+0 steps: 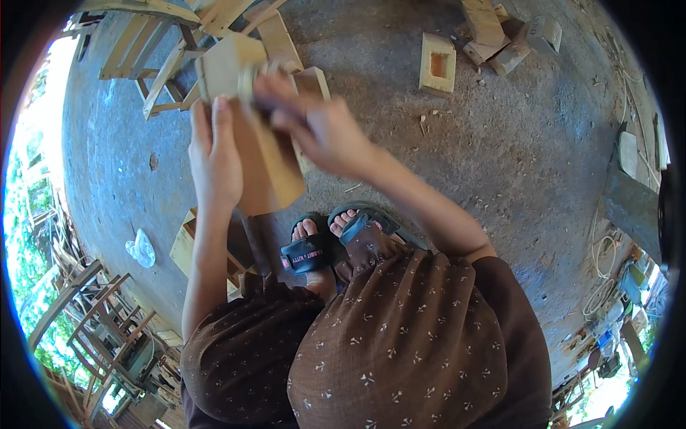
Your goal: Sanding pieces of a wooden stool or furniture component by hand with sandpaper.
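A pale wooden box-like piece [262, 171] stands tilted in front of me, above my feet. My left hand [216, 153] grips its left edge, with the thumb and fingers pointing up along the side. Against its upper right side, my right hand [316, 123] is closed around a small pale item [246, 84]. Motion blurs that item and the fingertips, so I cannot tell exactly what it is. The lower end of the wooden piece hangs near my sandals.
Wooden chair-like frames [166, 80] stand at upper left. On the concrete floor [509, 177] lie a wooden block with a rectangular recess [427, 72], more wood pieces [485, 27] and a clear plastic bag [140, 248]. Another wooden box [184, 244] is beside my left forearm.
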Tool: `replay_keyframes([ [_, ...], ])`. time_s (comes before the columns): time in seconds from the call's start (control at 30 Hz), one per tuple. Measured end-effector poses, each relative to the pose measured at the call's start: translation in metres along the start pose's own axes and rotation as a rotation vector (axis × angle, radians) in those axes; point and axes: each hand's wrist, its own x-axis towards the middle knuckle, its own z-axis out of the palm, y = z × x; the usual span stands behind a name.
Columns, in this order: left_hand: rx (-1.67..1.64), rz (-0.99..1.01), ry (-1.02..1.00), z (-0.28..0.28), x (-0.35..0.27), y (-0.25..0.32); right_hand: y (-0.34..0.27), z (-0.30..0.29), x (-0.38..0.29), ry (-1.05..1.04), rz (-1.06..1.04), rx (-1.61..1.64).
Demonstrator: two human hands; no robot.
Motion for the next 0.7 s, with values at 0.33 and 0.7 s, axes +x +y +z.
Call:
replay_keyframes([
  [0.33,-0.36,-0.144,-0.002,-0.005,0.007,-0.019,0.007,0.029,-0.014,0.07,-0.407,0.006],
  [0.7,-0.12,-0.141,-0.059,-0.014,0.005,-0.014,0.005,0.029,-0.065,-0.099,-0.571,0.052],
])
